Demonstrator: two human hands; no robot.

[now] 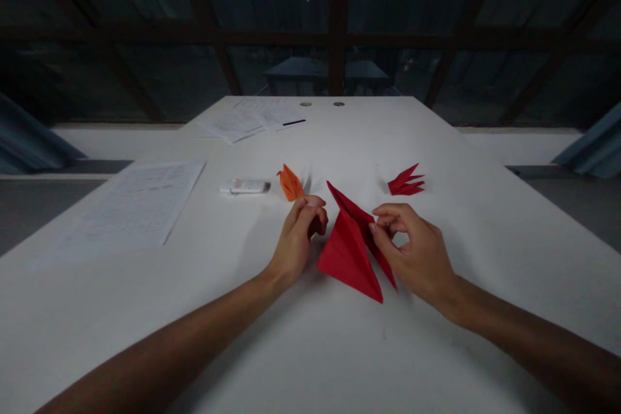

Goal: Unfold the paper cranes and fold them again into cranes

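Observation:
A red sheet of origami paper [350,249], folded into pointed flaps, stands partly opened out above the white table. My right hand [412,246] pinches its right-hand flap between thumb and forefinger. Just left of the paper is my left hand [301,229], its fingers curled in and thumb against the forefinger; whether anything is inside them is hidden. Behind that hand sits an orange folded paper bird [291,182], its lower edge near my fingertips. Farther right lies a small red folded paper piece [406,182] with several pointed prongs.
A white tube [245,187] lies left of the orange bird. One printed sheet [140,200] rests at the table's left, with more papers [237,119] and a black pen [294,122] at the back. Two round table fittings [338,104] sit near the far edge, before dark windows.

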